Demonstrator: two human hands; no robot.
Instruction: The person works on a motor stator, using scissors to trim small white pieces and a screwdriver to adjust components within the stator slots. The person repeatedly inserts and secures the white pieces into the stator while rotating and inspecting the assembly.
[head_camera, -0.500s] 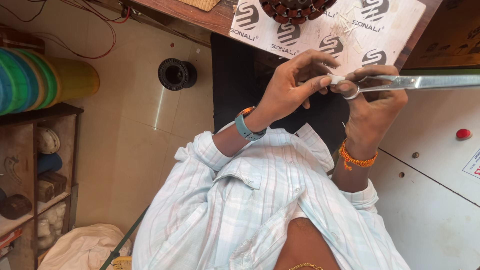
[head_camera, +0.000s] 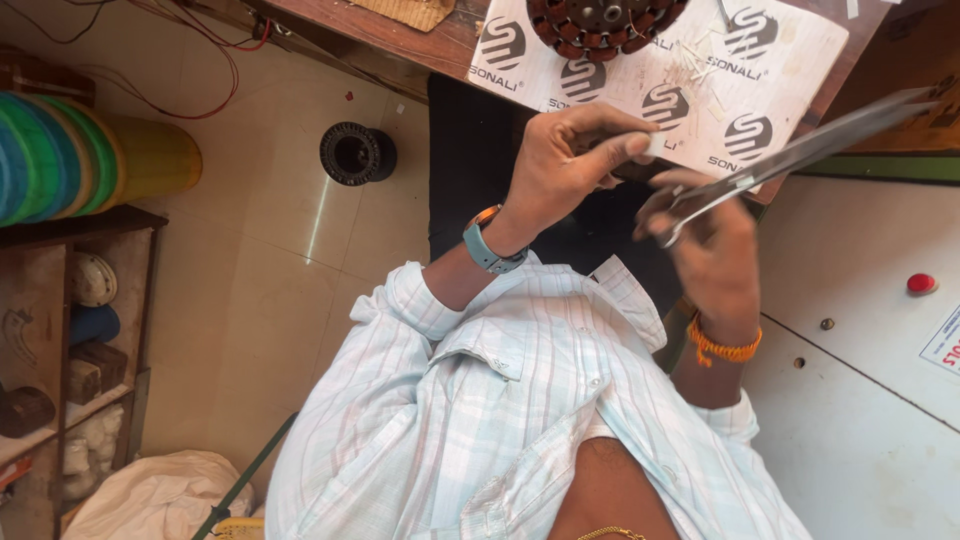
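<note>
Left hand (head_camera: 575, 160), with a watch (head_camera: 487, 243) at the wrist, is curled over, fingers bent in; thumb and forefinger pinch a small white strip (head_camera: 655, 147) at their tips. The strip sits just off the near edge of the white sheet (head_camera: 800, 60), over the dark gap below the table's (head_camera: 420, 40) near edge.

Right hand (head_camera: 712, 250), blurred, with an orange band (head_camera: 722, 348) at the wrist, is closed around the handles of long scissors (head_camera: 800, 160). The blades run up and to the right, past the sheet's right corner; whether the blades are parted cannot be told through the blur. The scissor handles lie just beside the strip, near the left fingertips.

On the sheet, at the far edge of the table: a round brown wound motor core (head_camera: 600, 22), partly cut off by the frame. Small white slips (head_camera: 700, 60) lie scattered on the sheet right of the core.

On the floor left of the table: a black ring-shaped part (head_camera: 355, 153). Further left, a stack of green, blue and yellow rolls (head_camera: 80, 155) above a wooden shelf (head_camera: 70, 330). At right, a white panel with a red button (head_camera: 921, 283).
</note>
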